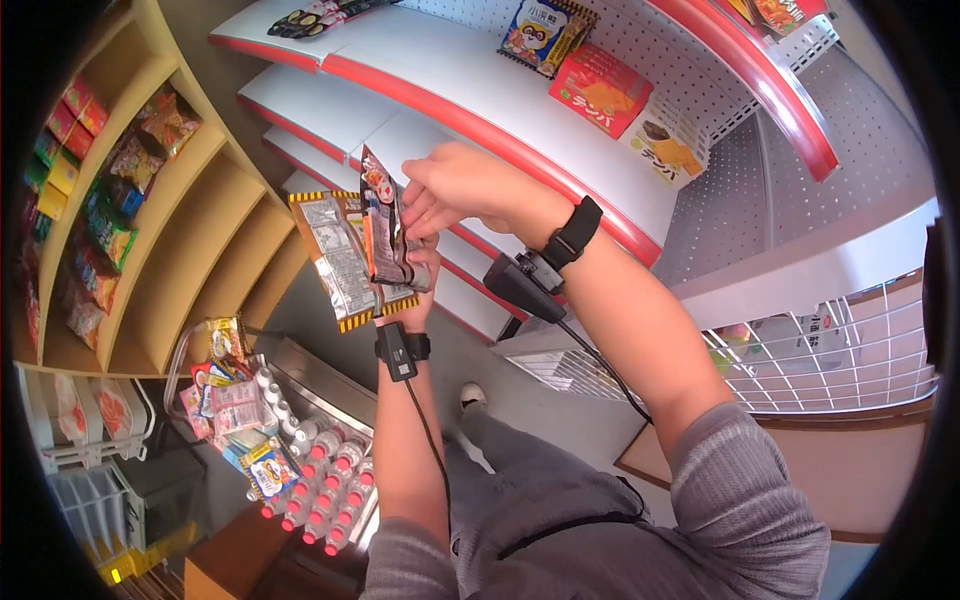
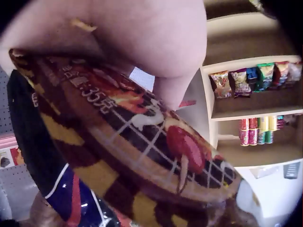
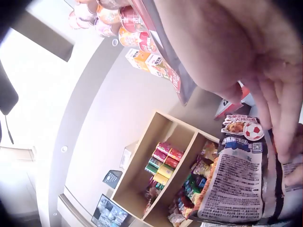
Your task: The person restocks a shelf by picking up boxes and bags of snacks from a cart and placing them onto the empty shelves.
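My left hand (image 1: 424,272) grips two snack bags in front of the shelves. One is a silver-backed bag (image 1: 328,255) with yellow-and-black striped ends; its printed front (image 2: 142,142) fills much of the left wrist view. The other, a dark snack bag (image 1: 381,225), stands on edge beside it, partly covering it. Its back with dense white print (image 3: 232,184) shows in the right wrist view. My right hand (image 1: 455,185) is at the dark bag's upper right side, its extended fingers (image 3: 272,104) lying against the bag. The left fingers are partly hidden by the bags.
A white shelf (image 1: 420,95) with red edging holds a blue snack bag (image 1: 540,38) and a red packet (image 1: 600,90). Wooden shelves (image 1: 200,225) with snacks stand left. Below are red-capped bottles (image 1: 325,480) and a heap of packets (image 1: 235,400). A white wire basket (image 1: 800,360) is right.
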Demonstrator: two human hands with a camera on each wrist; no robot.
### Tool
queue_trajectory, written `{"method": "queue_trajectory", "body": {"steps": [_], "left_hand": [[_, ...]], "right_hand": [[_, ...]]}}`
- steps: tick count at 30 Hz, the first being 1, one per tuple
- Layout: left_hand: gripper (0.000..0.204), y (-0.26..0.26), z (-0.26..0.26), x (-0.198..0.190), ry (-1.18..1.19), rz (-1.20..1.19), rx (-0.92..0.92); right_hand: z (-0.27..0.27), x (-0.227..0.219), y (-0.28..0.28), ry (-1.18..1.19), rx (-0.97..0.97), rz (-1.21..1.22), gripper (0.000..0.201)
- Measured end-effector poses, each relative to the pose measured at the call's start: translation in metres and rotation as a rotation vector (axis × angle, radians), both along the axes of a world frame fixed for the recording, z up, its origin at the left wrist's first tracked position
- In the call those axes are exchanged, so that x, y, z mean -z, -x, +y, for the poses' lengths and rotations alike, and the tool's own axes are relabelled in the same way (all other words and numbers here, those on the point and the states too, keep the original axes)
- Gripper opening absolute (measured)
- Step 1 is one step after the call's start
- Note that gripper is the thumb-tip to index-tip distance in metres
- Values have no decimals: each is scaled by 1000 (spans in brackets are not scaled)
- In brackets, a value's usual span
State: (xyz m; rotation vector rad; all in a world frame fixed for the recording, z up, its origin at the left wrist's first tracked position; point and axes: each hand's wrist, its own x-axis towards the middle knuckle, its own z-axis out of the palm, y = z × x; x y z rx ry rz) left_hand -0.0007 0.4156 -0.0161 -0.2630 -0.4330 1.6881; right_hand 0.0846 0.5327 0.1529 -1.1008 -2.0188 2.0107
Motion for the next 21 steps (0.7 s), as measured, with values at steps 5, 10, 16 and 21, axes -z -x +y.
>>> {"method": "queue_trajectory", "body": {"steps": [5,10,16,21], "left_hand": [[47,3,-5,-2,9,-5,-43],[52,10,-15,-15,-89,-7,29],[62,27,-51,-10,-95,28,-39],[60,64,-121,-17,-73,46,-117]], "right_hand": [[1,14,-5,218,65,106,43],[5,37,-18,468,173,346,37],[-7,34,-18,667,251,465,35],[-17,42,8,756,202,504,37]]}}
